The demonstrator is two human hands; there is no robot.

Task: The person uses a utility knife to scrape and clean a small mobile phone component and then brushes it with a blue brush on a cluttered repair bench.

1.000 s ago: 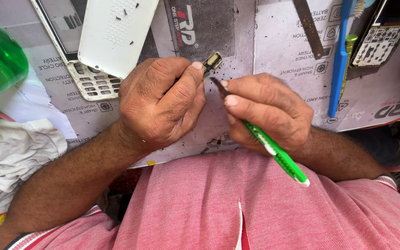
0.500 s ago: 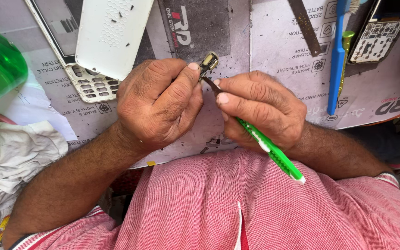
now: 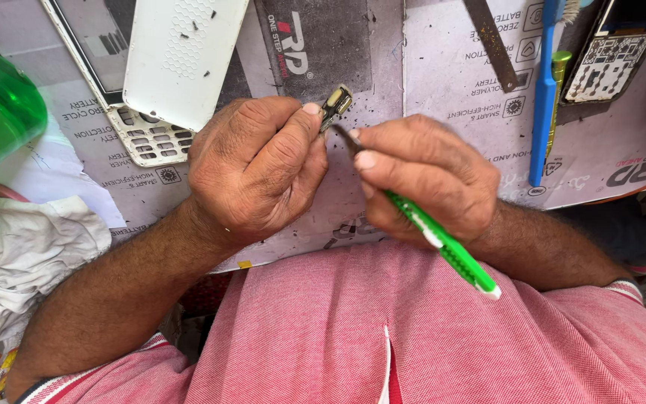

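Little has moved in the last second: both hands have drifted slightly up and left against the white phone back cover [image 3: 181, 56], and the tool tip has closed in on the part — earlier it sat a bit lower and further from it.

Left hand [image 3: 256, 168] grip: thumb and forefinger pressed together, pinching a small metal component [image 3: 336, 103] by its lower end. The part sits held in the air above the table [image 3: 443, 82], just right of and slightly below the white cover's lower corner.

Right hand [image 3: 424, 179] grip: fingers closed around a green-and-white screwdriver [image 3: 443, 243], held like a pen. Its dark metal tip [image 3: 345, 137] is just below the component — touching or a hair apart, I can't tell.

Progress, as a judgement: mid-step. Phone already opened — back cover off, keypad frame [image 3: 140, 138] lying under the cover, a circuit board [image 3: 600, 67] well to the right of it, tiny screws scattered on the cover. The small part is out and being worked; nothing is reassembled, so everything on that side is left.

Orientation: the component's long axis runs diagonal, lower-left to upper-right, free end pointing up and away from the person. Screwdriver axis runs the other diagonal — tip up-left toward the component, handle end down-right over the pink shirt [image 3: 383, 337].

Also right of the cover: a blue toothbrush [image 3: 543, 97].
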